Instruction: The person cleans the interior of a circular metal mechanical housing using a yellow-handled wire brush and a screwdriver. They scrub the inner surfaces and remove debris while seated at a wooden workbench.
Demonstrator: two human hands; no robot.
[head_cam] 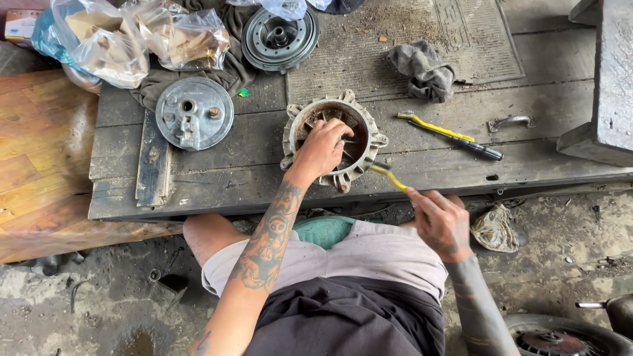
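**Two hands at a rusty round housing on a dark wooden board**

The left hand (321,150) lies over the near rim of the round metal housing (333,138), its fingers curled down into the open bowl and touching the inner wall; how tightly they close cannot be told, since the fingertips are hidden inside. The right hand (440,221) sits nearer and to the right, just off the board's near edge, its fingers pinched narrowly around the handle of a yellow brush (389,177), whose far end reaches the housing's near right rim.

The housing stands on the wooden board (264,171), about in its middle. It is pale grey metal with lugs around the rim, and its inside is brown with rust and dirt.

To the left lies a flat grey metal disc (194,113); farther off sits a round pulley-like part (279,38) beside clear plastic bags (125,39). To the right lie a second yellow brush (435,126) and a black-handled tool (471,146), just beside each other, with a grey rag (422,69) farther back.
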